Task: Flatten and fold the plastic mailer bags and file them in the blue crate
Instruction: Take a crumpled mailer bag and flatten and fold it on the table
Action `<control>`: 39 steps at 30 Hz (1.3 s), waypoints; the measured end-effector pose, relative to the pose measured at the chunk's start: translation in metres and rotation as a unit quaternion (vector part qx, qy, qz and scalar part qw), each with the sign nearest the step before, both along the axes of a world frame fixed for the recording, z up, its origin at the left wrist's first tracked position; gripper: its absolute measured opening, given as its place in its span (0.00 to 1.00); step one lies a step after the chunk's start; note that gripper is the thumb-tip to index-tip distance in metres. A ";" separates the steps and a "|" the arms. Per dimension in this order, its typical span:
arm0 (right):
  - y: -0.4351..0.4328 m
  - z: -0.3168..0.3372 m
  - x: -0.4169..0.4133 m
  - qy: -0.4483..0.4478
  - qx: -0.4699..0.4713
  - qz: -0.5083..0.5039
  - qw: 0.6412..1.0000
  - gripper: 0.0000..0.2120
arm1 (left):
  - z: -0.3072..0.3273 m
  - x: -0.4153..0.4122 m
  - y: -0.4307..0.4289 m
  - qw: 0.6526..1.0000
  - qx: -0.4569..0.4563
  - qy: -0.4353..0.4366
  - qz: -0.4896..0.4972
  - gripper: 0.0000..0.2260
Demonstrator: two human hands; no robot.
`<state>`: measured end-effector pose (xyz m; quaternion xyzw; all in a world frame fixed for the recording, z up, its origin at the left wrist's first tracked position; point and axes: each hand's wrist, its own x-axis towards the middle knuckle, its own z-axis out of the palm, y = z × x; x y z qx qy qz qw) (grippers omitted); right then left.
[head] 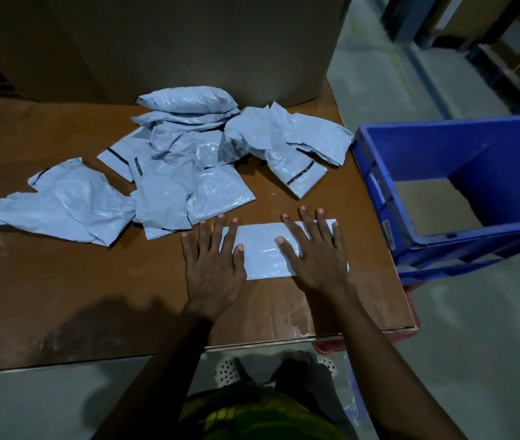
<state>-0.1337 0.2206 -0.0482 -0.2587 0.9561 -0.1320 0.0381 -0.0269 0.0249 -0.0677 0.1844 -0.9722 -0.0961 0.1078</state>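
Now both hands press flat, fingers spread, on one folded mailer (265, 249) near the table (61, 296) edge: left hand (212, 262) on its left end, right hand (314, 249) on its right. Beyond, a crumpled pile (172, 160) waits. At right the blue crate (462, 192) looks empty, so most work remains.
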 end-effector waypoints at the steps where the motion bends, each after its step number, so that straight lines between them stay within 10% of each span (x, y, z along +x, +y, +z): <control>1: 0.001 0.005 -0.003 -0.028 -0.010 0.005 1.000 0.33 | 0.002 0.000 -0.005 1.000 0.013 0.007 -0.019 0.25; 7: 0.012 0.051 -0.031 -0.109 -0.019 0.059 0.992 0.30 | 0.025 -0.005 -0.019 0.977 0.152 0.025 -0.146 0.26; 12: 0.004 0.041 -0.002 -0.001 -0.060 0.060 0.996 0.16 | 0.023 -0.003 -0.006 0.976 0.094 0.079 -0.180 0.12; 39: 0.050 0.043 0.008 0.208 -0.144 0.093 0.963 0.10 | 0.075 -0.008 -0.021 0.946 0.000 0.206 -0.251 0.08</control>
